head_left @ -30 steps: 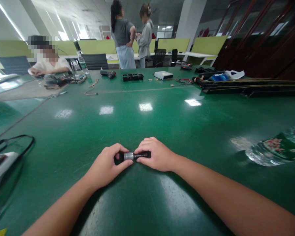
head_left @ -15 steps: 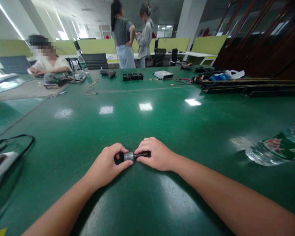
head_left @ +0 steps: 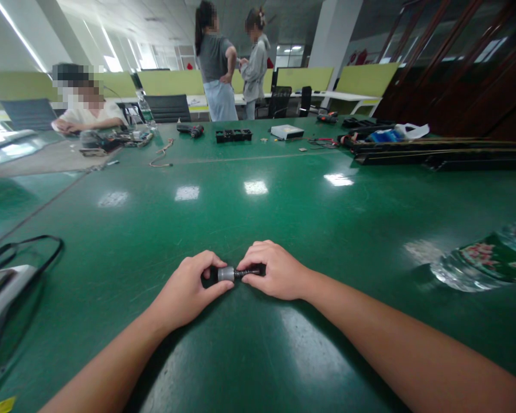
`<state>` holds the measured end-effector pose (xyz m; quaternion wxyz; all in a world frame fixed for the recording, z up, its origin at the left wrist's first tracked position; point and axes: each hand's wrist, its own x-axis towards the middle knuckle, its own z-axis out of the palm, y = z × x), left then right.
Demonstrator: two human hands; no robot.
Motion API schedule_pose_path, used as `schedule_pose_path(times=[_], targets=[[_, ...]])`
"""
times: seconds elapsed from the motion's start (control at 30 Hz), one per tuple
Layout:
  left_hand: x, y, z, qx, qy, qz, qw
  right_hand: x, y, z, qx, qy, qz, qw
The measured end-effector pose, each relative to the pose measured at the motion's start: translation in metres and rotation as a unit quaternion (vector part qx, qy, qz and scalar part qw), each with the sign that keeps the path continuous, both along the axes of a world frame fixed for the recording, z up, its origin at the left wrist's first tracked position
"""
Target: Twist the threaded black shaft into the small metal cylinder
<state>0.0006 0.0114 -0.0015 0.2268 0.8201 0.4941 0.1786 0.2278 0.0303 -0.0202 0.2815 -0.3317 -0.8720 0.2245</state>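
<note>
Near the middle of the green table, both hands meet at a small grey metal cylinder [head_left: 226,274] with a dark, ribbed shaft [head_left: 243,273] coming out of its right end. My left hand [head_left: 192,285] is closed on the cylinder, pinching it between thumb and forefinger. The thumb and fingertips of my right hand [head_left: 280,272] close round the shaft. The part lies level, pointing left to right, low over the tabletop. Whether the ribs are a thread or a spring, I cannot tell. The fingers partly cover both ends.
A clear plastic bottle [head_left: 484,261] with a green label lies at right. At left is a white device [head_left: 8,292] with a black strap. Across the green table [head_left: 258,218] are a power drill [head_left: 190,130], a black frame [head_left: 234,135] and a silver box [head_left: 287,132]. Several people are beyond.
</note>
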Motion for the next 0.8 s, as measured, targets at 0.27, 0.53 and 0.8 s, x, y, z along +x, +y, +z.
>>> schedule_pose_path(times=[0.27,0.53,0.8], targets=[[-0.001,0.001,-0.002,-0.005,-0.005,-0.002,1.0,0.0,-0.003,0.002,-0.004,-0.003,-0.016,1.0],[0.0,0.001,-0.001,-0.009,-0.001,-0.001,1.0,-0.002,-0.002,0.002,-0.014,-0.007,-0.033,0.999],[-0.001,0.0,-0.001,-0.011,0.006,0.001,1.0,0.009,0.003,0.005,-0.02,-0.018,-0.035,0.999]])
